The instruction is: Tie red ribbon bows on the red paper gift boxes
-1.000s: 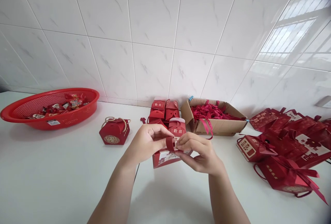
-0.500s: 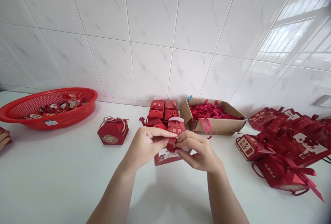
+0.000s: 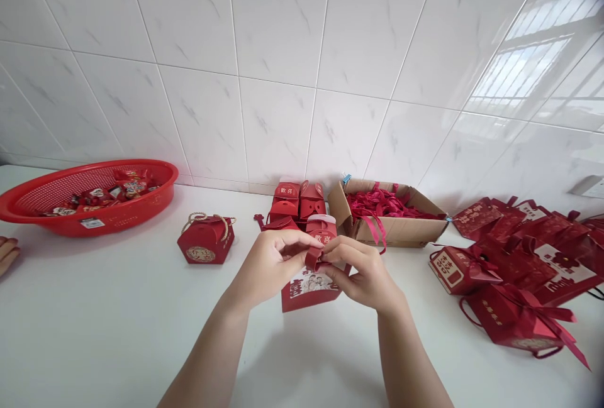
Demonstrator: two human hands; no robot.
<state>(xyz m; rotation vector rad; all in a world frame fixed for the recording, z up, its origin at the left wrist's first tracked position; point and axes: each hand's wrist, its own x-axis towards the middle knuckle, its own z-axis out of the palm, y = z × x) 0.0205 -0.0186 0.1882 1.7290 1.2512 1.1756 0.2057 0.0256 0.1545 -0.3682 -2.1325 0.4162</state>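
Observation:
Fingers bent inward, my left hand (image 3: 264,266) pinches the left side of a red strap loop (image 3: 312,258) at the top of a red gift box. From the other side my right hand (image 3: 361,273) grips the same loop with thumb and fingers. Below the hands shows the front of the gift box (image 3: 309,300), red with a white printed panel; its upper part is hidden by my fingers. Just behind it stand several small red boxes (image 3: 287,191), close together against the wall.
A red plastic basket (image 3: 108,222) with wrapped sweets lies at the left. Nearer is a red box with a rope handle (image 3: 205,244). A cardboard box (image 3: 401,233) holds red ribbons. Several red gift bags and ribboned boxes (image 3: 514,320) fill the right. Another person's fingers (image 3: 7,254) show at the left edge.
My fingers have shifted slightly on the strap loop, and more of the gift box's printed front shows. At the left edge, the red item seen earlier is gone and another person's fingers appear.

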